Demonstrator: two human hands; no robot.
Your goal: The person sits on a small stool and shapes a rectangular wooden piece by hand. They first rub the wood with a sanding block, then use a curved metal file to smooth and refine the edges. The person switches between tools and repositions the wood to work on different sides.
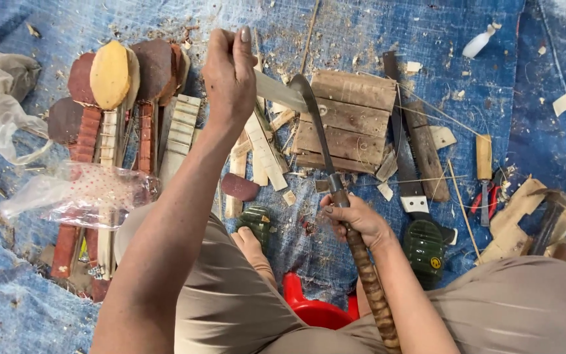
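Observation:
My left hand (229,77) is raised and closed around a thin pale wooden strip (276,92) that slants down to the right. My right hand (355,219) grips the long ridged brown handle of a curved machete (316,124). Its blade arcs up to meet the strip near a small wooden block of planks (348,124). I sit on a red stool (312,308) with my legs in tan trousers, and my bare foot rests in a green sandal (257,223).
A row of carved wooden pieces with round heads (109,75) lies at left beside clear plastic bags (80,193). A handsaw (404,157), second green sandal (425,246), chisel (484,160), red pliers (489,200) and hammer (551,216) lie right on the blue tarp (525,98).

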